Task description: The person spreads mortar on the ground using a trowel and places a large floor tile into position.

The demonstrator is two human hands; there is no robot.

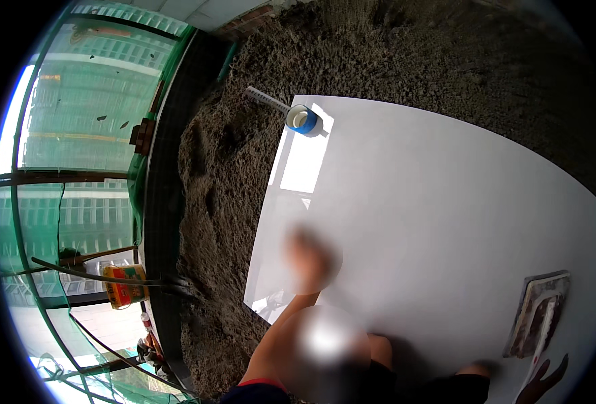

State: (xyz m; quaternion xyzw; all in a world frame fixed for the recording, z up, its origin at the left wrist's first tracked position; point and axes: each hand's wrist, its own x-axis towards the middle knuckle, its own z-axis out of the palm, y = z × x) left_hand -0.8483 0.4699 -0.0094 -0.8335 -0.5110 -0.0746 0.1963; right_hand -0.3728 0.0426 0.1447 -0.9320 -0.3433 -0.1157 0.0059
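Note:
A large pale smooth board (405, 222) lies over the rough sand-like ground. My left hand (309, 259), on a forearm rising from the lower edge, is over the board's left part; blur hides its fingers. At the lower right corner my right hand (547, 382) is in dark shade, its fingers apart. Just beside it is a thin red and white strip (534, 365), its kind unclear. Above that hand a rectangular plastering float (532, 311) with a long handle lies on the board. A blue roll of tape (302, 119) sits at the board's far left corner.
Rough dark sand-like ground (217, 175) surrounds the board. A white perforated strip (266, 98) lies near the tape. At left, green netting (82, 114) hangs on window frames, with a yellow and red bucket (125, 287) and a brown block (141, 137) by the sill.

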